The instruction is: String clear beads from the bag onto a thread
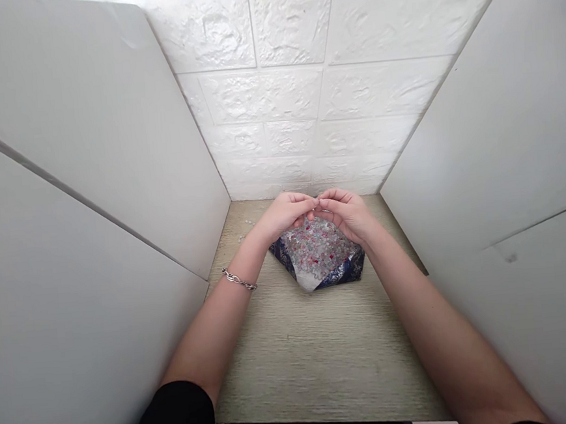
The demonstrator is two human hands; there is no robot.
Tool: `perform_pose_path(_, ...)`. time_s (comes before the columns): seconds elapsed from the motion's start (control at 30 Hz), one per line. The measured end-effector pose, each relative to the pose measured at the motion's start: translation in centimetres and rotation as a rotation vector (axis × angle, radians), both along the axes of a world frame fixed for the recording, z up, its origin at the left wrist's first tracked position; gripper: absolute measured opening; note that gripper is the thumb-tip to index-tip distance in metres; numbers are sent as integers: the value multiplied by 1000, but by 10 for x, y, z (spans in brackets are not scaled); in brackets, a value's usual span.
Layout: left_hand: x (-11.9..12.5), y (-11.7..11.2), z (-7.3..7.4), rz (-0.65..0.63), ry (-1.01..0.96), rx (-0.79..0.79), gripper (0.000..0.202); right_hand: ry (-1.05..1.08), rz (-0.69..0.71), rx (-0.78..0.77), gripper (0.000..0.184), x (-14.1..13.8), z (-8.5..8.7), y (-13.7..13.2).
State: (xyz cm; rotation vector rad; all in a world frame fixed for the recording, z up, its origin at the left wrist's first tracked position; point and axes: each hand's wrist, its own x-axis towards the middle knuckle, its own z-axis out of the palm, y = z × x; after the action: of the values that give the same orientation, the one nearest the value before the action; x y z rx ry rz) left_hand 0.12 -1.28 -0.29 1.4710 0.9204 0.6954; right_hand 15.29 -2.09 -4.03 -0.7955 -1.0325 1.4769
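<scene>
Hands (283,214) by glossy beads (315,245) — perhaps glass

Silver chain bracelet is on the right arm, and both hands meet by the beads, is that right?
No, the head view shows the silver chain bracelet on the left arm; the left hand and right hand do meet by the beads.

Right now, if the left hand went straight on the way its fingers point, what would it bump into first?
Probably the right hand: the left hand points toward it, and their fingertips look very close or touching, though depth is unclear.
</scene>
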Motion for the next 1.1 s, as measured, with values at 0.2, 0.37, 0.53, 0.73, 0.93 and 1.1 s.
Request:
perform_pose_path(0.2,-4,6,-7,-9,-38,-58,25,-132,-43,46,19,0,-3,2)
perform_pose_path(0.37,-5,8,-10,-12,-76,-98,23,-281,-65,131,18,2,-6,4)
perform_pose_path(0.53,-5,8,-8,-10,-73,-128,21,-321,-88,149,17,2,-3,3)
perform_pose_path(0.73,-4,8,-10,32,-91,-126,30,-318,-89,151,17,-1,0,1)
perform_pose_path(0.93,-5,8,-11,19,-82,-81,29,-308,-84,122,18,2,0,2)
perform_pose_path(1.1,-4,8,-11,36,-87,-117,26,-184,-106,66,29,9,4,5)
